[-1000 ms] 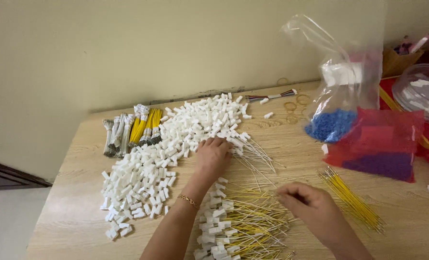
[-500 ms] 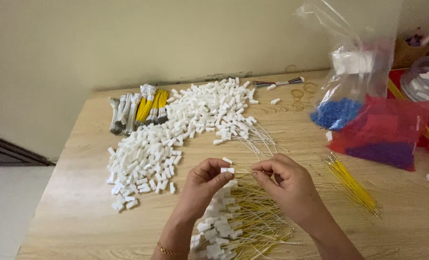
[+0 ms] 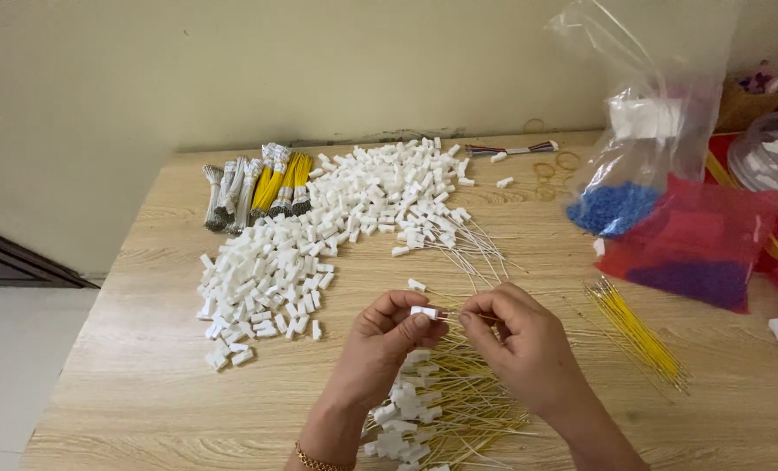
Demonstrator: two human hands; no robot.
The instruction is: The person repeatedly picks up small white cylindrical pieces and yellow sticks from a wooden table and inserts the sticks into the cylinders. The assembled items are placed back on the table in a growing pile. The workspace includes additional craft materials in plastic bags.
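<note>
White plug [image 3: 424, 311] pinched in left hand [image 3: 387, 336], wire [image 3: 455, 313] pinched in right hand [image 3: 515, 344]; finished pile [image 3: 432, 410] at 6 o'clock, loose plugs [image 3: 319, 235] remaining at 11.

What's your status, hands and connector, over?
Left hand pinching white connector. Right hand feeding wire at it. Finished pile beneath, nothing blocking.

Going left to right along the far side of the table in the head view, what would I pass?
Bundled grey and yellow wires → heap of white connectors → rubber bands → clear bag of blue bits → red bag.
</note>
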